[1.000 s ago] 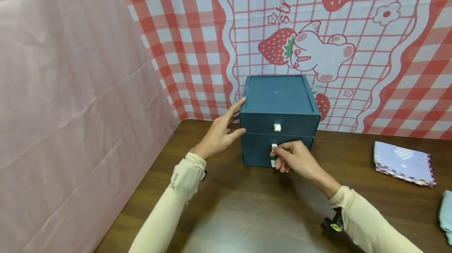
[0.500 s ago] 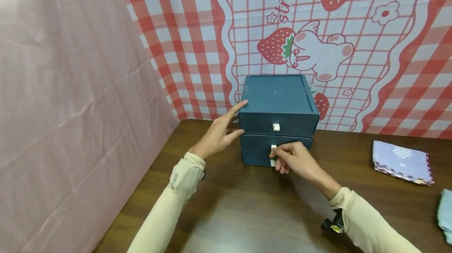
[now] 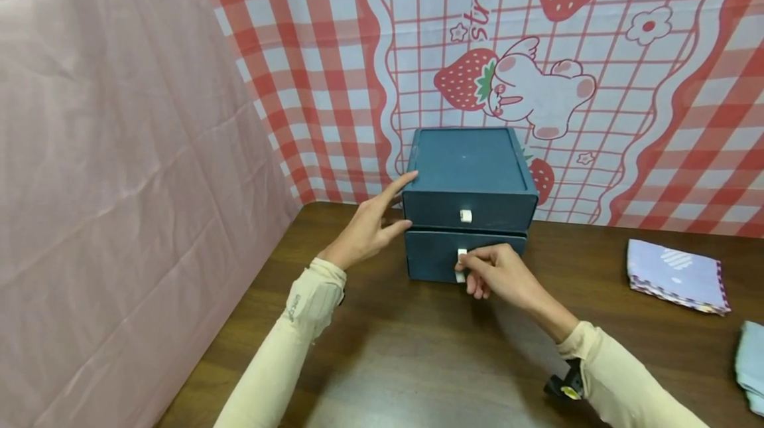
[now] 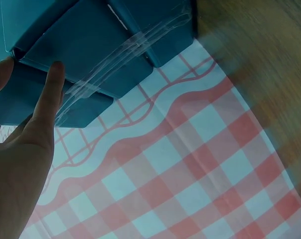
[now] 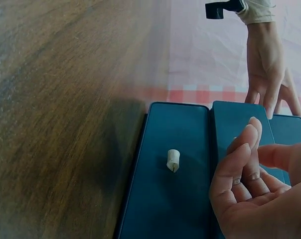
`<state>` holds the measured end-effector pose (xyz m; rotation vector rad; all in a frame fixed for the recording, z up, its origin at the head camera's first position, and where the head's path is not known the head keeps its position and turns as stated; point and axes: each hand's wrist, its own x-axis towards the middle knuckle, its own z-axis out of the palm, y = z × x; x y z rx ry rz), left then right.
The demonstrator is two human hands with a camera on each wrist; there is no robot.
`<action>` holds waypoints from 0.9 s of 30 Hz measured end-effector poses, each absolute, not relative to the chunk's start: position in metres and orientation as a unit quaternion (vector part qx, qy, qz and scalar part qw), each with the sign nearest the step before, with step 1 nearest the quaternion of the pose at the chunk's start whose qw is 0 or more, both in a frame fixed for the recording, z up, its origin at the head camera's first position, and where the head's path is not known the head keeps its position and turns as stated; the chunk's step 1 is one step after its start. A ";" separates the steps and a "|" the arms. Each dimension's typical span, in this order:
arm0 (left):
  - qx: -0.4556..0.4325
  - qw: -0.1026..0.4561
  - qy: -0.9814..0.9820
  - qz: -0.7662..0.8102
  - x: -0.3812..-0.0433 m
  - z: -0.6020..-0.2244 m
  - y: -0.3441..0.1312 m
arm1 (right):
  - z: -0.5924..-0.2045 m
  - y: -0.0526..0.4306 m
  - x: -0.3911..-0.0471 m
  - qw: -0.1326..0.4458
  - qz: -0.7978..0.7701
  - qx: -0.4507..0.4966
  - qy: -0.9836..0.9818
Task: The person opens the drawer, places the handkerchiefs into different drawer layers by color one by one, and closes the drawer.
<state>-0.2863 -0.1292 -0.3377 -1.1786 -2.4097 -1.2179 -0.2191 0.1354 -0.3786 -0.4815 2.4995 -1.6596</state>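
We are noting the left hand [image 3: 369,230], fingers extending, touching the blue drawer unit [image 3: 468,162] at its nine o'clock side, the unit standing on the wooden table [image 3: 388,375]. At the unit's five o'clock, the right hand [image 3: 498,272] is pinching the white pull [image 3: 462,253] of the middle drawer [image 5: 241,114], which is projecting slightly. Towards four o'clock, we are finding a lilac cloth [image 3: 673,277] lying folded, then a pale blue cloth [image 3: 751,365].

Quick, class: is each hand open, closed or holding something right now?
Left hand: open, touching the drawer unit.
Right hand: closed, pinching the white tab of the middle drawer.
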 end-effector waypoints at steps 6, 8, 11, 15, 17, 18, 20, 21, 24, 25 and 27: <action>-0.398 0.104 -0.815 -0.408 -0.285 -0.337 -0.129 | -0.377 0.137 -0.217 0.058 -0.537 -0.162 0.826; -0.400 0.105 -0.814 -0.407 -0.285 -0.337 -0.129 | -0.377 0.137 -0.217 0.062 -0.532 -0.161 0.829; -0.400 0.104 -0.812 -0.412 -0.284 -0.337 -0.130 | -0.377 0.138 -0.215 0.069 -0.528 -0.156 0.832; -0.400 0.102 -0.809 -0.417 -0.284 -0.337 -0.129 | -0.377 0.138 -0.211 0.072 -0.525 -0.153 0.834; -0.401 0.104 -0.809 -0.416 -0.285 -0.338 -0.129 | -0.377 0.138 -0.209 0.072 -0.524 -0.158 0.834; -0.402 0.104 -0.809 -0.416 -0.285 -0.338 -0.129 | -0.378 0.138 -0.207 0.071 -0.523 -0.160 0.834; -0.404 0.106 -0.808 -0.417 -0.285 -0.338 -0.128 | -0.378 0.138 -0.205 0.071 -0.523 -0.164 0.833; -0.405 0.106 -0.807 -0.417 -0.285 -0.338 -0.128 | -0.378 0.139 -0.204 0.071 -0.523 -0.166 0.833; -0.409 0.109 -0.802 -0.422 -0.285 -0.338 -0.128 | -0.378 0.138 -0.201 0.069 -0.523 -0.169 0.832; -0.410 0.110 -0.801 -0.422 -0.285 -0.338 -0.128 | -0.378 0.138 -0.200 0.068 -0.523 -0.169 0.832; -0.410 0.112 -0.801 -0.422 -0.285 -0.339 -0.128 | -0.378 0.138 -0.199 0.068 -0.523 -0.169 0.833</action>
